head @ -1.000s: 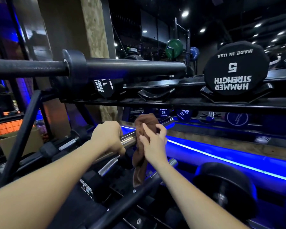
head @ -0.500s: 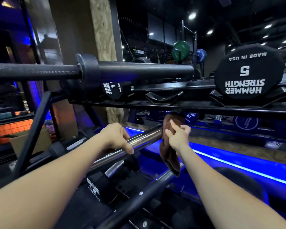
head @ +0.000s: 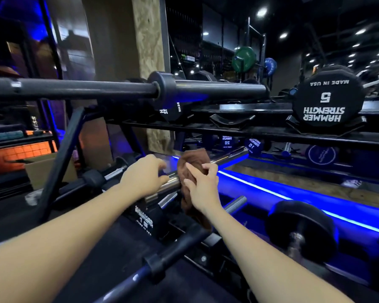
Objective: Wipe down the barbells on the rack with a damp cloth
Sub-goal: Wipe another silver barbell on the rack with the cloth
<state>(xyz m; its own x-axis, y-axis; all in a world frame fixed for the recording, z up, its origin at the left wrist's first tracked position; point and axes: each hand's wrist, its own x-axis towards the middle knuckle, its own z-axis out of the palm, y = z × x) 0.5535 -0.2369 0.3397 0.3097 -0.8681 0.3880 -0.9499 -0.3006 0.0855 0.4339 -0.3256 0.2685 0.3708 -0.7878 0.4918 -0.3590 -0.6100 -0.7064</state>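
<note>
The rack [head: 59, 154] rises around both hands, with 1 black barbell [head: 85, 89] above them. Between the hands runs the chrome barbell [head: 230, 155] – the one being wiped. The brown cloth [head: 189, 162] is draped over it, its tail hanging below. The right hand [head: 202, 185] presses the cloth with fingers mostly straight; the left hand [head: 143, 176] curls around the bar just beside it. To wipe well, I think the cloth should wrap the bar fully – and the left grip should keep it from rolling.
</note>
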